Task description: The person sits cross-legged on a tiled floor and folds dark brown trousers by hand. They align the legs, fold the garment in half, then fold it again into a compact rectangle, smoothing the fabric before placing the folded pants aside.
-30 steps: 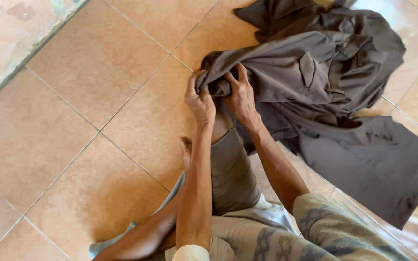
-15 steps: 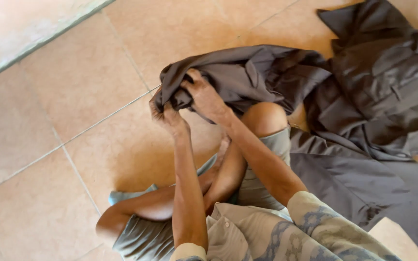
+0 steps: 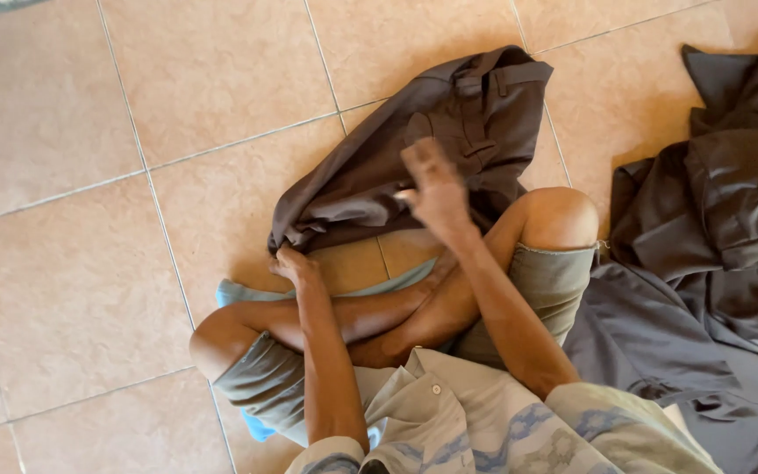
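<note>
I sit cross-legged on a tiled floor. A dark brown pair of trousers (image 3: pixel 414 149) lies spread on the tiles in front of my knees, waistband and belt loops at the far end. My left hand (image 3: pixel 294 263) pinches the garment's near left edge. My right hand (image 3: pixel 433 186) hovers over the middle of the cloth, blurred, fingers spread, holding nothing that I can see.
A heap of more dark brown garments (image 3: pixel 730 254) lies at the right, reaching my right knee (image 3: pixel 559 215). Orange-tan floor tiles (image 3: pixel 89 290) stretch to the left and far side. A light blue cloth (image 3: pixel 234 294) lies under my legs.
The brown trousers came away from the heap and now lie spread on the floor in front of me. My right hand has let go and lifted above them; the view shifted left.
</note>
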